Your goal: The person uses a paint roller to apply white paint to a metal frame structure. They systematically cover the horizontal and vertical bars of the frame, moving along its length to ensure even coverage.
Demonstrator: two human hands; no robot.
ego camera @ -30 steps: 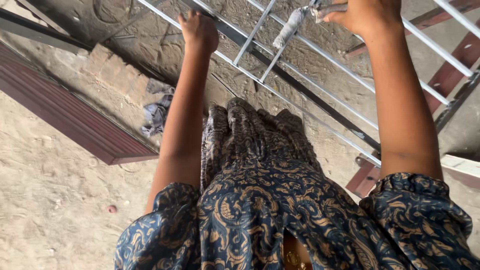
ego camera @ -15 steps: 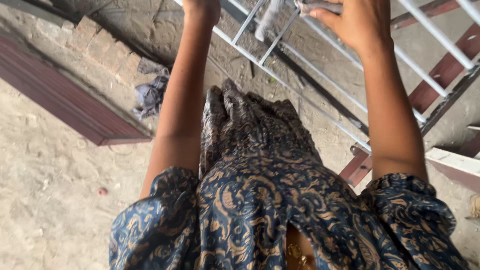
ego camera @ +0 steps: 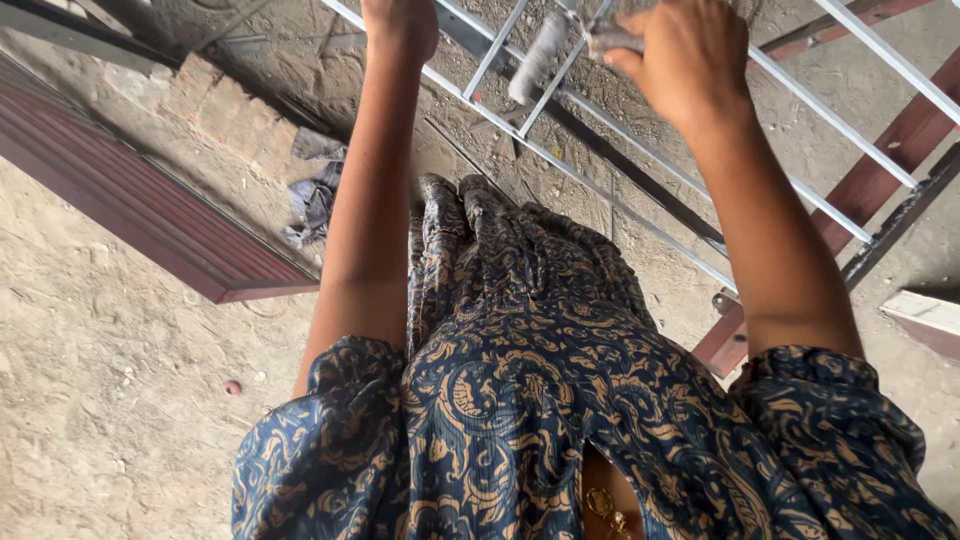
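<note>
A light grey metal grille (ego camera: 640, 185) of thin bars slants across the top of the head view. My left hand (ego camera: 400, 22) grips one of its bars at the top edge, partly cut off by the frame. My right hand (ego camera: 680, 55) is closed around the handle of a small paint roller (ego camera: 537, 58), whose grey sleeve rests against the bars just left of the hand. Both arms reach forward over my patterned blue and tan dress (ego camera: 540, 400).
A dark red metal panel (ego camera: 130, 205) lies on the sandy ground at left, beside a low brick edge (ego camera: 215, 95) and crumpled grey rags (ego camera: 315, 195). Dark red frame bars (ego camera: 900, 130) run under the grille at right. A pale block (ego camera: 925, 310) sits at far right.
The view has shifted so both hands sit higher in the frame. My right hand with the roller has moved a little left along the bars. My left hand keeps its grip.
</note>
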